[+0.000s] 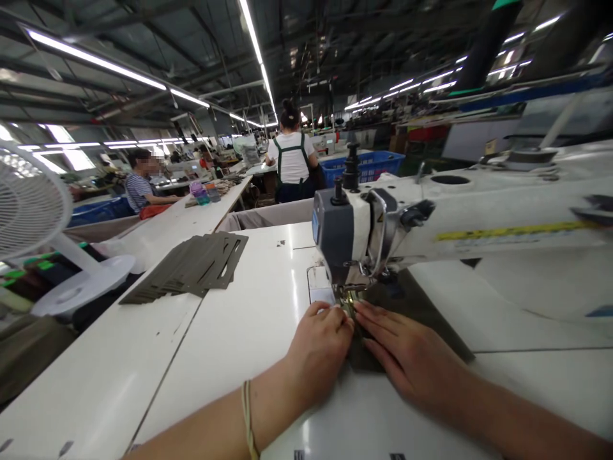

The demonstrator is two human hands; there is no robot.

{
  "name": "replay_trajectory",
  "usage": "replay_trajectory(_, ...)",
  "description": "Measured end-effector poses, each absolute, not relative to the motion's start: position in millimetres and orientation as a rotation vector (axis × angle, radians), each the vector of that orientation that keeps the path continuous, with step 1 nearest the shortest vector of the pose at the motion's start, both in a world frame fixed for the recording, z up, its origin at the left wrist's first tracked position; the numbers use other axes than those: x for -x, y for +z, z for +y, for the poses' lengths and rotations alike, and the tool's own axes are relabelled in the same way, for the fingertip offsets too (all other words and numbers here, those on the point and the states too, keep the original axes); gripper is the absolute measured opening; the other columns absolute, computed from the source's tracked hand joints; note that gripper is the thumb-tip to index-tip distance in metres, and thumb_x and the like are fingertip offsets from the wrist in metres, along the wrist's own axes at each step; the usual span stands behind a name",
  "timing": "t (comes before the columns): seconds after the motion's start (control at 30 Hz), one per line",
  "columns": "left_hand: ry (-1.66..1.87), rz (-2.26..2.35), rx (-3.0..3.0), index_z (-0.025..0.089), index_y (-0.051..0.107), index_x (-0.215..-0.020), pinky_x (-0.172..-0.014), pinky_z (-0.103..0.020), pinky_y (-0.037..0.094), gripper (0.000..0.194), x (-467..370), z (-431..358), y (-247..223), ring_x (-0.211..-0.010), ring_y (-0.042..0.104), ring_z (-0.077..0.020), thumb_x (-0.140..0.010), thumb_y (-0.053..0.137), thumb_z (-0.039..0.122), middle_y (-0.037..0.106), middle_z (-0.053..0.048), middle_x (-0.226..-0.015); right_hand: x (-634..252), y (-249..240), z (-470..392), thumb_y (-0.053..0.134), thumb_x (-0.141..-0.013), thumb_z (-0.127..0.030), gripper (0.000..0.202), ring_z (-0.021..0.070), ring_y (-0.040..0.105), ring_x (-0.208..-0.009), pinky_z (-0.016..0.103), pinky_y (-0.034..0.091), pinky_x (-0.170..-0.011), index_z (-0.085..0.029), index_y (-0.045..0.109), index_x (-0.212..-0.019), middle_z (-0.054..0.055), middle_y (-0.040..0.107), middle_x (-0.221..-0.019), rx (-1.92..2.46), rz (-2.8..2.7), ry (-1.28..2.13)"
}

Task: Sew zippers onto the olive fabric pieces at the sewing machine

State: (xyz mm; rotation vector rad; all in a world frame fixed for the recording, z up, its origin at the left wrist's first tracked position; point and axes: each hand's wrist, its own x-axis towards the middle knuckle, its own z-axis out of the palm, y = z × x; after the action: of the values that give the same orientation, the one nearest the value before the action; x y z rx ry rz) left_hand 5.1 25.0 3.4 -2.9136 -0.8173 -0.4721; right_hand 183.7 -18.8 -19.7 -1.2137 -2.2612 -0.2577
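A white and grey sewing machine (378, 223) stands on the white table (230, 332). Under its needle lies a dark olive fabric piece (421, 313). My left hand (318, 348) is curled, fingertips pinching the piece's left edge just in front of the presser foot (352, 297). Flat on the fabric to the right of the needle rests my right hand (407, 358), fingers straight and pointing at the foot. The two hands nearly touch. Part of the fabric is hidden beneath both hands.
A fanned stack of dark cut pieces (191, 265) lies on the table's left. A white fan (33, 217) stands at far left. Two people (292, 160) work at benches behind, near a blue crate (368, 166).
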Motion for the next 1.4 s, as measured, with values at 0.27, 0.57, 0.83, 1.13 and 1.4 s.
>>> replay_trajectory(0.27, -0.612, -0.833, 3.037, 0.014, 0.056, -0.101, -0.093, -0.035, 0.042, 0.024, 6.6, 14.9, 8.7, -0.095, 0.059, -0.0172, -0.077, 0.053, 0.012, 0.063, -0.007, -0.101, -189.5, -19.3, -23.7, 0.043, -0.085, -0.016, 0.034, 0.0230, 0.058, -0.106, 0.037, 0.051, -0.088, -0.009, 0.060, -0.114, 0.014, 0.060, -0.116, 1.069, -2.279, -0.306)
replay_trajectory(0.57, -0.524, -0.675, 2.740, 0.009, 0.056, -0.082, -0.072, -0.032, 0.053, 0.009, -9.0, 9.7, -8.4, -0.075, 0.061, -0.0190, -0.081, 0.048, 0.007, 0.062, -0.009, -0.081, -185.6, -25.1, -29.5, 0.038, -0.079, -0.005, 0.038, 0.0199, 0.062, -0.098, 0.030, 0.054, -0.081, -0.009, 0.063, -0.107, 0.012, 0.064, -0.108, 1.041, -2.255, -0.424)
replay_trajectory(0.83, -0.529, -0.695, 2.762, 0.010, 0.057, -0.080, -0.069, -0.032, 0.055, 0.013, -7.6, 17.2, -4.8, -0.072, 0.060, -0.0186, -0.083, 0.045, 0.008, 0.060, -0.008, -0.078, -184.6, -28.5, -22.3, 0.036, -0.076, 0.000, 0.041, 0.0195, 0.063, -0.097, 0.030, 0.054, -0.082, -0.009, 0.065, -0.104, 0.013, 0.064, -0.108, 1.061, -2.302, -0.511)
replay_trajectory(1.13, -0.524, -0.669, 2.778, 0.010, 0.058, -0.078, -0.062, -0.032, 0.055, 0.009, -11.6, 38.0, 1.4, -0.064, 0.057, -0.0190, -0.080, 0.049, 0.007, 0.058, -0.006, -0.071, -179.2, -20.4, -1.4, 0.030, -0.079, 0.003, 0.040, 0.0214, 0.065, -0.089, 0.030, 0.054, -0.078, -0.002, 0.067, -0.094, 0.017, 0.067, -0.099, 1.038, -2.264, -0.561)
replay_trajectory(1.4, -0.765, -0.924, 2.871, 0.013, 0.059, -0.091, -0.078, -0.037, 0.054, 0.012, -2.0, 36.1, -4.5, -0.085, 0.061, -0.0218, -0.080, 0.054, 0.012, 0.063, -0.009, -0.093, -180.7, -20.3, -3.6, 0.037, -0.086, -0.007, 0.033, 0.0212, 0.063, -0.097, 0.032, 0.052, -0.085, -0.003, 0.064, -0.104, 0.016, 0.064, -0.107, 1.129, -2.243, -0.479)
